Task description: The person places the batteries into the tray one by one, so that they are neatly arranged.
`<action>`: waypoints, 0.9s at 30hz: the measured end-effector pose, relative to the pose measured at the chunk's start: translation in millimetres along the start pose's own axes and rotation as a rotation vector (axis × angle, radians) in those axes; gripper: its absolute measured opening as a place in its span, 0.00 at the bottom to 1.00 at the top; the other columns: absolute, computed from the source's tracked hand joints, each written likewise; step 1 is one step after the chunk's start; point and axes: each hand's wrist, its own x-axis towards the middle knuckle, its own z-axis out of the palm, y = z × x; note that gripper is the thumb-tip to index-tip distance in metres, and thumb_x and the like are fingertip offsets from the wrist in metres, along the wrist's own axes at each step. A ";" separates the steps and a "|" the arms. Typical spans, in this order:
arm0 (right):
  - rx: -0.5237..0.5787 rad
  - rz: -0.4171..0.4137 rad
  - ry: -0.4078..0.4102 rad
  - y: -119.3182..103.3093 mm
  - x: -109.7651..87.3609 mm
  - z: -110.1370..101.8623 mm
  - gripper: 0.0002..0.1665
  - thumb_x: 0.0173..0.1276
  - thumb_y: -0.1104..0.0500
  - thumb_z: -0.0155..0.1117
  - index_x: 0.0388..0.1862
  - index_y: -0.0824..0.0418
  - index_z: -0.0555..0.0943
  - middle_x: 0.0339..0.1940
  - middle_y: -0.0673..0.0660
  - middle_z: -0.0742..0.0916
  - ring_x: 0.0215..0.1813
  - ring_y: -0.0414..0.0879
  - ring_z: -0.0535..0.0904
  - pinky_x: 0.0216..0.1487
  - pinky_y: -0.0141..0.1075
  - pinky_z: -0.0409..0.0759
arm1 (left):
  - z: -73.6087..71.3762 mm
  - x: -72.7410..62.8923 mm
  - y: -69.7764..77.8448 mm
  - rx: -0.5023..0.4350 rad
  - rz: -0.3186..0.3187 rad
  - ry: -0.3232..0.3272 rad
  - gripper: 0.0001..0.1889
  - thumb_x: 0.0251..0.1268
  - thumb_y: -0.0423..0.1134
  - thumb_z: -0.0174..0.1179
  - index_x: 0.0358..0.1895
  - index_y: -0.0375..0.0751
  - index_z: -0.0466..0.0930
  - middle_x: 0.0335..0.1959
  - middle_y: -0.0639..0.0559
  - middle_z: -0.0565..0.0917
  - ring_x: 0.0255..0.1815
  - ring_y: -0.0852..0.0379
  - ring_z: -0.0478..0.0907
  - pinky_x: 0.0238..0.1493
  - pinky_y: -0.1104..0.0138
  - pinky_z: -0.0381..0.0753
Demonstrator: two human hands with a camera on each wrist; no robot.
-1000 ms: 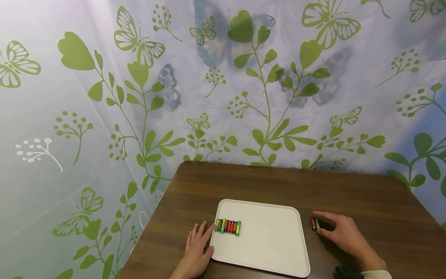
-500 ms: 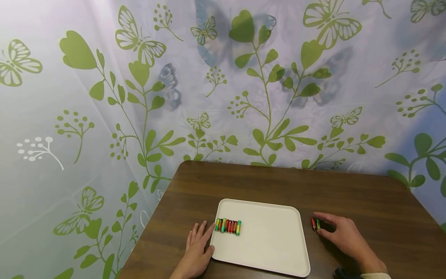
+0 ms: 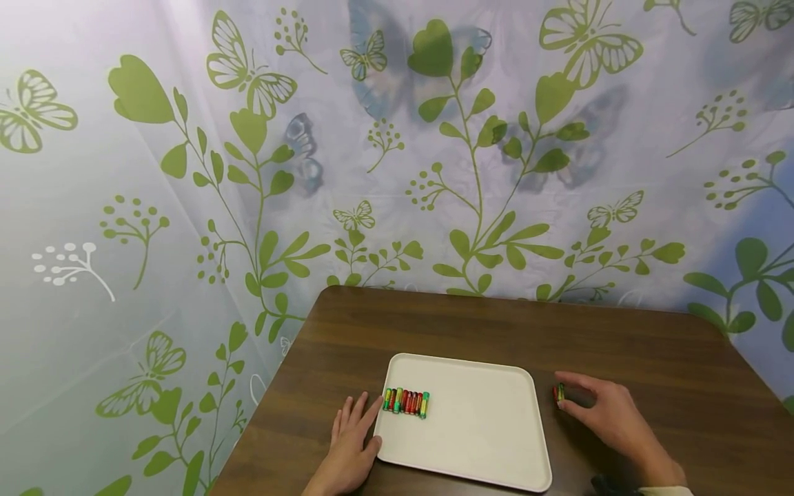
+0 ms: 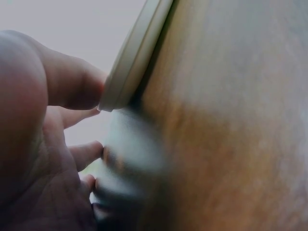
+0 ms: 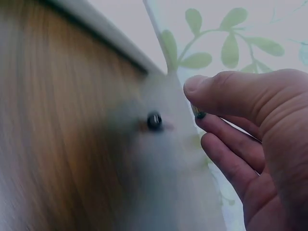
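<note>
In the head view, my right hand (image 3: 614, 417) pinches a green battery (image 3: 561, 393) between thumb and fingers, right of the tray. A red battery (image 3: 555, 395) lies close beside it on the table. The right wrist view shows only the end of the green battery (image 5: 199, 114) past my thumb, and the dark end of the other battery (image 5: 154, 121). My left hand (image 3: 349, 444) rests with fingers spread at the left side of a cream tray (image 3: 477, 441), its thumb touching the rim. A row of several red and green batteries (image 3: 407, 402) lies inside the tray's left side.
The brown wooden table (image 3: 496, 327) carries the tray and reaches back to a curtain (image 3: 372, 172) printed with leaves and butterflies. Something dark (image 3: 604, 484) is at my right wrist.
My right thumb and fingers have closed on the green battery, which now sits slightly left and higher, partly covering the red one. The left hand and tray have stayed put.
</note>
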 end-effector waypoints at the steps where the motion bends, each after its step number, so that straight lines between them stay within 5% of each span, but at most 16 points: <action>1: 0.015 0.002 0.000 -3.8 0.0 1.6 0.30 0.62 0.53 0.87 0.63 0.54 0.91 0.55 0.54 0.95 0.54 0.52 0.93 0.47 0.43 0.90 | -0.1 0.0 0.1 0.000 0.000 0.000 0.36 0.78 0.35 0.61 0.87 0.46 0.64 0.90 0.28 0.52 0.89 0.19 0.33 0.81 0.24 0.27; 7: 0.109 0.018 -0.015 -26.8 2.7 16.9 0.28 0.63 0.56 0.86 0.63 0.53 0.90 0.42 0.44 0.93 0.44 0.41 0.87 0.41 0.35 0.84 | 0.4 0.0 -0.7 0.001 -0.004 -0.001 0.36 0.78 0.35 0.60 0.87 0.46 0.64 0.89 0.28 0.52 0.89 0.19 0.32 0.81 0.24 0.27; 13: 0.161 -0.009 -0.029 -48.6 12.0 33.1 0.29 0.63 0.59 0.85 0.64 0.55 0.90 0.57 0.52 0.95 0.55 0.51 0.93 0.50 0.40 0.91 | 0.5 0.1 -0.1 -0.005 -0.002 0.000 0.36 0.78 0.35 0.60 0.87 0.47 0.64 0.90 0.29 0.52 0.89 0.20 0.32 0.81 0.24 0.27; 27: 0.216 -0.166 -0.036 -101.6 33.7 76.4 0.27 0.62 0.61 0.85 0.61 0.55 0.92 0.57 0.45 0.94 0.60 0.45 0.91 0.60 0.44 0.90 | 0.1 0.3 0.6 -0.003 0.000 -0.001 0.36 0.77 0.35 0.60 0.87 0.43 0.64 0.89 0.28 0.52 0.89 0.19 0.32 0.81 0.24 0.26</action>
